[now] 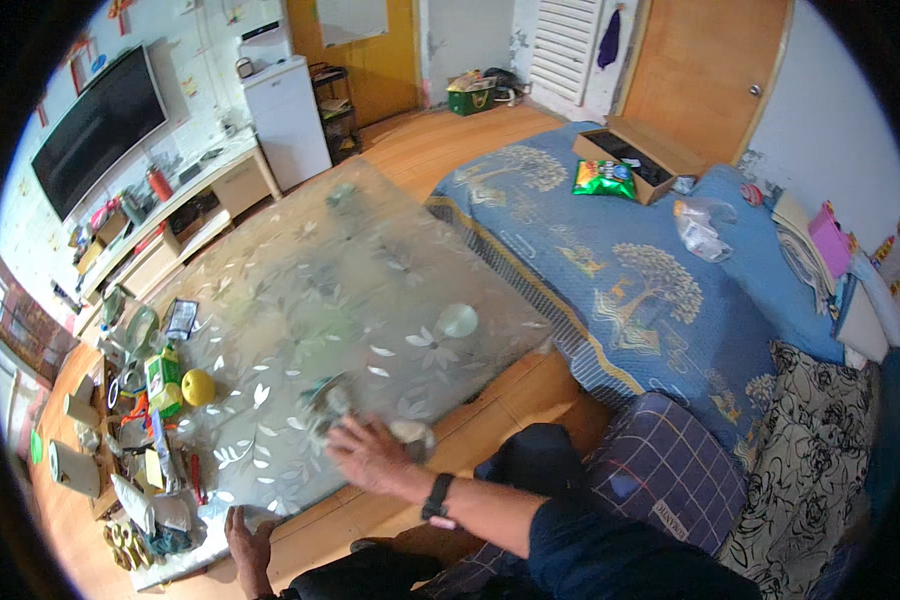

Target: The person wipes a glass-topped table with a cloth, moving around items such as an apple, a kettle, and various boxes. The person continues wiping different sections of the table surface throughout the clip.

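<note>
My right hand (367,454), with a dark watch band on its wrist, presses on a crumpled greyish-green cloth (328,405) near the front edge of a table. A frosted, flower-patterned cover (292,315) lies over the tabletop. Part of the cloth is hidden by the fingers. At the table's near-left corner my left hand (249,541) rests by the edge with its fingers apart, holding nothing. A round pale disc (457,320) lies farther right on the cover.
Along the table's left side stand a yellow fruit (198,387), a green-and-white carton (163,381), a red-handled item (197,480) and rolls of tape (126,546). A bed with a blue cover (570,247) is at the right. A checked cushion (664,465) lies beside my legs.
</note>
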{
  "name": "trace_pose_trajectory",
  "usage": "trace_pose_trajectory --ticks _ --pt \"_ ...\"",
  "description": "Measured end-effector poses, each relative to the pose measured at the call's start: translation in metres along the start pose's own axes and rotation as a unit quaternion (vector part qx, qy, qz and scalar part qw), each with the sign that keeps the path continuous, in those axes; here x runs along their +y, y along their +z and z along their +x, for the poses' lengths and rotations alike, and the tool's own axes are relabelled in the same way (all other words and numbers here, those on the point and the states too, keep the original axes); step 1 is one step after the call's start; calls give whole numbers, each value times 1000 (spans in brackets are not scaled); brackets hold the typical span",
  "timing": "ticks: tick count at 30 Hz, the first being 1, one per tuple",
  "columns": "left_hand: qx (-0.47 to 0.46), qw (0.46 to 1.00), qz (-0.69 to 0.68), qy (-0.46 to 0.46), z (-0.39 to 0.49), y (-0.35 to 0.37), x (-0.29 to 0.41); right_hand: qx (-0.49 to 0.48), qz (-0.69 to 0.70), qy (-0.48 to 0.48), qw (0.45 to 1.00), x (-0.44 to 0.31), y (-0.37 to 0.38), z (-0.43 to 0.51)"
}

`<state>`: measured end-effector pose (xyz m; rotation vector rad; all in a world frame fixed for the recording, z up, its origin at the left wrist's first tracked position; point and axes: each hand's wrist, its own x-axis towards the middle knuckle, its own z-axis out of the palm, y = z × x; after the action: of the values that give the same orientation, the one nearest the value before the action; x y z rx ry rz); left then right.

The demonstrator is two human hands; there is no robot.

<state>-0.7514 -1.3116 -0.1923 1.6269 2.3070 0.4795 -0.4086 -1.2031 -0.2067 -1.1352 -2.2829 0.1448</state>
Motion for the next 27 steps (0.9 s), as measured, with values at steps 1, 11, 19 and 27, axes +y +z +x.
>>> trace_pose_trajectory --ticks 1,11,19,27 --pt "2 1000 8 -2 1 0 -1 18 -20 22 999 29 -20 -8" --pt "12 999 27 42 13 12 -21 68 -171 258 948 239 -163 -83" --pt "18 1000 14 5 1 13 -7 101 -139 414 894 266 -144 -74" --pt "30 999 5 16 -4 15 -2 75 -262 295 916 218 -127 -78"
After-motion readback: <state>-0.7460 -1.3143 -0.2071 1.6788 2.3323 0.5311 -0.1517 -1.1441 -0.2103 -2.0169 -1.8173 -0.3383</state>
